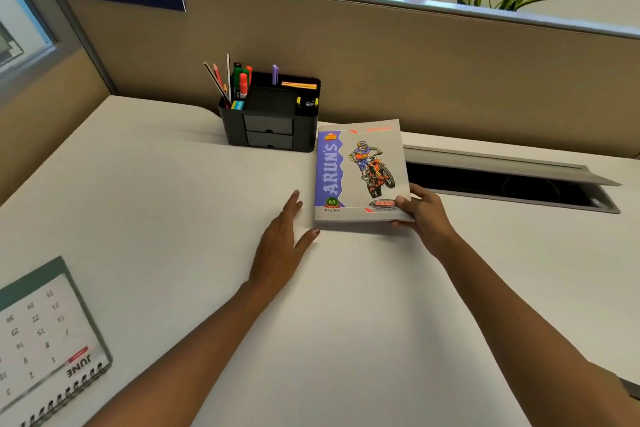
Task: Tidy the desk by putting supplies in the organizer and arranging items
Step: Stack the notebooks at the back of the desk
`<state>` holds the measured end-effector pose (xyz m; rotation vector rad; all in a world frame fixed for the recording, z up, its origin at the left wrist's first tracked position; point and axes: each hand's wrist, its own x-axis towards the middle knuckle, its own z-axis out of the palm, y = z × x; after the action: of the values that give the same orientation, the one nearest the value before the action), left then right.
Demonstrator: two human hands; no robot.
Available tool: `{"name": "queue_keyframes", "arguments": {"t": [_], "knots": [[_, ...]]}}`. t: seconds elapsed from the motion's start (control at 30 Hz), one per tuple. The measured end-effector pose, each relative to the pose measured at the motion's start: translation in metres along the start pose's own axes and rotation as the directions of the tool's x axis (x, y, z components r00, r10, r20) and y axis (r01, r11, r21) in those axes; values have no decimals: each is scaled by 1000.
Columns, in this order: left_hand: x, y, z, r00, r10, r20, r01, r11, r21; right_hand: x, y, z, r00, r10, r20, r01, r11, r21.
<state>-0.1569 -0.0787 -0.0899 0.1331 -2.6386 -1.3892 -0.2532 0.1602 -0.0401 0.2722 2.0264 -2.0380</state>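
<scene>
A grey notebook (360, 170) with a purple spine strip and a motorbike rider on its cover lies on the white desk (173, 201), just right of the black organizer (270, 121). My right hand (424, 215) grips the notebook's near right corner, thumb on the cover and fingers underneath. My left hand (282, 241) lies flat on the desk with straight fingers, its thumb tip touching the notebook's near left corner. The organizer holds several pens, markers and pencils, sticky notes, and has two small drawers, both closed.
A spiral desk calendar (45, 336) showing June lies at the near left. An open cable slot (512, 184) with a raised lid cuts the desk right of the notebook. A beige partition (381, 55) with a "473" sign runs behind, plants above it.
</scene>
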Motion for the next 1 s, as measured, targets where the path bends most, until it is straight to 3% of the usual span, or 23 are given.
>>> {"name": "queue_keyframes", "arguments": {"t": [0.13,0.27,0.47,0.67,0.8,1.0], "knots": [[39,15,10,999,14,41,-15,999,29,23,6,5,1000,23,-4,-23,1000,15],[57,11,23,990,127,57,-139,933,331,41,11,7,999,41,-26,-42,999,-2],[75,-11,32,953,300,-47,-247,854,458,65,14,15,997,-43,-64,25,967,-253],[87,-14,38,932,340,-128,-251,857,450,84,8,31,990,-102,-97,15,763,-646],[87,-15,42,936,329,-122,-235,845,481,88,11,37,958,-250,-142,67,675,-735],[87,-18,46,951,284,-123,-197,861,469,91,14,30,939,-326,-109,79,514,-854]]}}
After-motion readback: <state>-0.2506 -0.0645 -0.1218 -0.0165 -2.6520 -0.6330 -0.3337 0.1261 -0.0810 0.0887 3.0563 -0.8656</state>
